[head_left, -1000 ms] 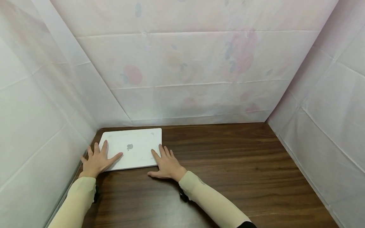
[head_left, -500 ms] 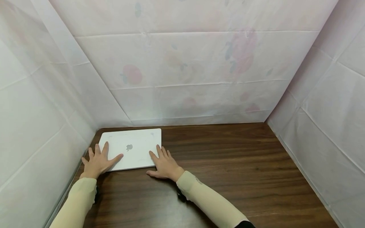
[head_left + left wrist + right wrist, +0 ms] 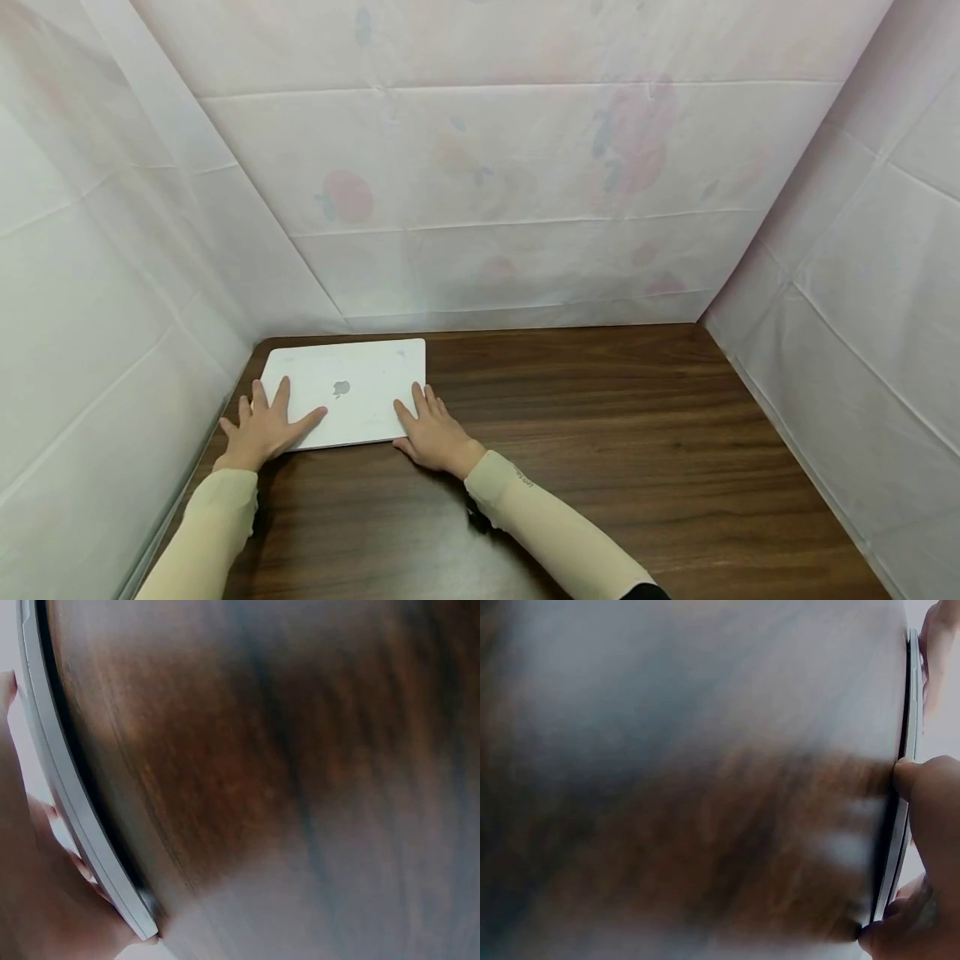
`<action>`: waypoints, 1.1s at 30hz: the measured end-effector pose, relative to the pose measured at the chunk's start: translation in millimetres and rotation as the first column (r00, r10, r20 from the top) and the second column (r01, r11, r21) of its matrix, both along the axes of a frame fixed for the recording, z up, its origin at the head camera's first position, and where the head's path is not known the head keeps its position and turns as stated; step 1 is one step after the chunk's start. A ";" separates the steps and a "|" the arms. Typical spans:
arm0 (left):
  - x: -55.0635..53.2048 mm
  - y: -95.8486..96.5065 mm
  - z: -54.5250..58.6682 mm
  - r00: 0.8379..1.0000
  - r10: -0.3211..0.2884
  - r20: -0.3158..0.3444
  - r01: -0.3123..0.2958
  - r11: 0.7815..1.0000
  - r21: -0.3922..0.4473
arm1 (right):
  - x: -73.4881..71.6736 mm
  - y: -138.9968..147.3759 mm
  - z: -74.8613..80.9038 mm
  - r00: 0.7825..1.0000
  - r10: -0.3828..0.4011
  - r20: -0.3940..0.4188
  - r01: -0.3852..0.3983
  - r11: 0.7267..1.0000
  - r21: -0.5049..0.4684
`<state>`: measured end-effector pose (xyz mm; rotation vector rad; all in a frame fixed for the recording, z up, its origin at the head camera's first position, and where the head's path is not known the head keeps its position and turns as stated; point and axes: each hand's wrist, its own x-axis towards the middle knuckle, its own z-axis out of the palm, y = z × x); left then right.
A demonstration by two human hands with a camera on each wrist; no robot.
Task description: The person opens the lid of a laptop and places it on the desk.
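A closed silver laptop (image 3: 360, 367) with an apple logo on its lid lies flat near the table's back left corner. My left hand (image 3: 261, 433) rests on its left side, fingers spread, thumb extended over the lid. At the opposite end, my right hand (image 3: 438, 440) lays its fingers on the lid's right part. Its thumb (image 3: 906, 778) touches the laptop's front edge in the right wrist view, and another fingertip sits at the corner. The left wrist view shows the front edge of the laptop (image 3: 79, 802) running past the left hand.
The dark wood-grain table (image 3: 600, 450) stretches to the right and front. Pale cloth walls (image 3: 480, 183) with faint fruit prints enclose it at the back and both sides. The left wall (image 3: 112, 350) stands close to the left hand.
The right thumb has moved in from the table to the laptop's front edge. Both hands have shifted slightly; the left went a little right and toward the front. The laptop has stayed almost in place.
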<state>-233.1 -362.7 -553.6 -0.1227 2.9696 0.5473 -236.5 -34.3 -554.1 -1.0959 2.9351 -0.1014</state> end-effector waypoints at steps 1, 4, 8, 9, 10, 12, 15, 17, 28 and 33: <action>0.4 0.3 0.2 1.000 0.001 0.004 -0.001 1.000 0.000 | 0.4 -0.1 0.0 1.000 0.001 -0.001 -0.001 1.000 0.001; 1.3 1.9 0.2 1.000 0.001 0.010 -0.001 1.000 -0.004 | 1.3 0.0 -0.2 1.000 0.000 -0.007 0.000 1.000 -0.002; 1.1 2.9 0.4 1.000 -0.003 0.020 0.003 1.000 -0.009 | 0.9 0.9 0.4 1.000 0.011 -0.018 -0.011 1.000 0.000; 1.0 3.3 0.9 1.000 -0.005 0.023 0.005 1.000 -0.012 | 0.9 1.4 0.7 1.000 0.014 -0.022 -0.014 1.000 0.001; 1.0 3.7 1.4 1.000 -0.007 0.025 0.007 1.000 -0.013 | 1.1 2.0 1.3 0.999 0.018 -0.027 -0.018 1.000 0.001; 1.3 4.4 2.3 1.000 -0.011 0.029 0.011 1.000 -0.017 | 1.3 3.5 2.2 0.999 0.026 -0.036 -0.026 1.000 0.002; 1.7 5.6 2.6 1.000 -0.015 0.028 0.016 1.000 -0.021 | 2.1 6.1 1.9 0.999 0.031 -0.039 -0.031 1.000 0.001; 2.0 6.2 2.6 0.999 -0.016 0.028 0.016 1.000 -0.023 | 1.7 7.3 0.4 0.999 0.032 -0.041 -0.032 0.999 0.002; 5.8 12.4 4.6 0.999 -0.015 0.032 0.015 1.000 -0.024 | 2.9 12.5 -0.5 0.999 0.032 -0.014 -0.032 0.999 0.000; 6.4 14.4 2.4 1.000 -0.014 0.023 0.015 0.999 -0.029 | 4.9 15.6 1.6 0.999 0.038 -0.015 -0.038 0.999 -0.011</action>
